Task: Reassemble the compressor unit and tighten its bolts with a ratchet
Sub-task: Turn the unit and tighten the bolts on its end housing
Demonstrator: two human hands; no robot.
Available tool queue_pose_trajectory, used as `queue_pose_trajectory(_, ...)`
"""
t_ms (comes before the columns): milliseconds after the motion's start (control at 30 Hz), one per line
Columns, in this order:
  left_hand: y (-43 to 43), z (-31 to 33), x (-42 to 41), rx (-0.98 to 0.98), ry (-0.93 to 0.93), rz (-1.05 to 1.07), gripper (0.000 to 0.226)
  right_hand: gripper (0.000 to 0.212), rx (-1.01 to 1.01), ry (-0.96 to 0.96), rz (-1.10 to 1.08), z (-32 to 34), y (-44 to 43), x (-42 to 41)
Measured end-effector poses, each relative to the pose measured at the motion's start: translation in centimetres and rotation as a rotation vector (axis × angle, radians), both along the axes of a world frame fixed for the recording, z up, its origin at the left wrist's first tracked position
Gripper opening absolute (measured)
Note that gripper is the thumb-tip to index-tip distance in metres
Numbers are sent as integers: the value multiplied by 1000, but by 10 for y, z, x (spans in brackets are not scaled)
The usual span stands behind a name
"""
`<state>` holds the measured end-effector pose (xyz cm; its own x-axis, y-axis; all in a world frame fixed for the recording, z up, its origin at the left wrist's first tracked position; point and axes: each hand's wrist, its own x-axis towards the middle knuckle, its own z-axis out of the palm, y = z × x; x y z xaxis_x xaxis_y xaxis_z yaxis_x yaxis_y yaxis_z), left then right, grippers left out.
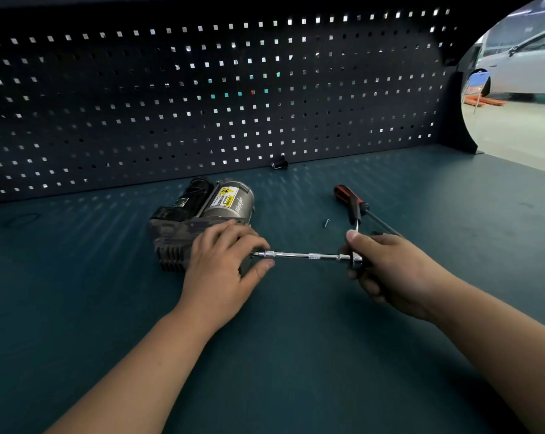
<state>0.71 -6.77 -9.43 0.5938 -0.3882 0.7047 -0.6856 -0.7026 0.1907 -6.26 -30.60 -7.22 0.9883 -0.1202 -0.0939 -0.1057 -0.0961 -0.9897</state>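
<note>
- Compressor unit: on the bench. Looks heavy and rigid; best gripped by the finned casting. My left hand is clamped over its near end.
- Ratchet: stiff, slick chrome, with the extension tip at the unit's side. My right hand is wrapped round its head.
- Loose bolt: tiny, likely to roll.

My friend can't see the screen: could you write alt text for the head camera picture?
A person's right hand grips a ratchet whose extension bar reaches the compressor unit, held by the left hand on a green workbench. A screwdriver and loose screw lie nearby.

Left hand and right hand — both bare to the forearms.
</note>
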Motion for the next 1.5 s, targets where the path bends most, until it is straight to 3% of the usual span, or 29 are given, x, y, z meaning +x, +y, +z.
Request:
queue_pose_trajectory(100,0,0,2,-13,-13,2,33,10,-2,-163,47,4,-5,-1)
queue_pose_trajectory(167,-1,0,1,-30,-17,3,32,21,-116,-281,102,8,-12,-3)
queue_pose_trajectory(233,-2,0,0,-38,-8,3,32,31,-369,-362,117,10,-17,-4)
queue_pose_trajectory(267,-1,0,0,-34,-5,5,32,30,-378,-370,120,7,-18,-3)
queue_pose_trajectory(400,0,2,-2,-116,77,6,47,5,-41,-250,66,9,-12,-2)
queue_pose_trajectory(500,-1,3,-3,-113,82,8,55,32,102,-82,-15,8,-2,3)
queue_pose_trajectory(600,-1,3,-2,-71,42,-5,39,38,178,92,-81,5,5,7)
queue_pose_trajectory(733,-2,1,0,-45,-23,-4,30,18,163,-50,4,5,0,1)
queue_pose_trajectory(800,-3,1,0,-57,-25,6,31,10,37,-191,65,10,-6,-3)
queue_pose_trajectory(867,-3,1,0,-78,-8,11,31,25,-305,-321,94,14,-11,-5)
queue_pose_trajectory(933,-3,1,0,-87,-3,11,31,31,-458,-378,85,13,-13,-5)
queue_pose_trajectory(1033,-2,1,0,-63,-11,10,34,10,-216,-274,42,12,-10,-7)
queue_pose_trajectory(1133,-1,1,0,-52,10,12,44,35,106,-41,-44,8,4,2)
queue_pose_trajectory(1233,-1,1,0,-63,18,-3,38,42,164,150,-65,6,11,6)
queue_pose_trajectory(1333,-1,0,2,-55,-17,-5,32,34,95,51,25,2,1,2)
queue_pose_trajectory(1433,-1,-2,3,-45,-42,5,33,11,-24,-160,100,9,-6,-6)
queue_pose_trajectory(1500,-2,-2,3,-51,-36,13,33,26,-117,-257,125,11,-10,-6)
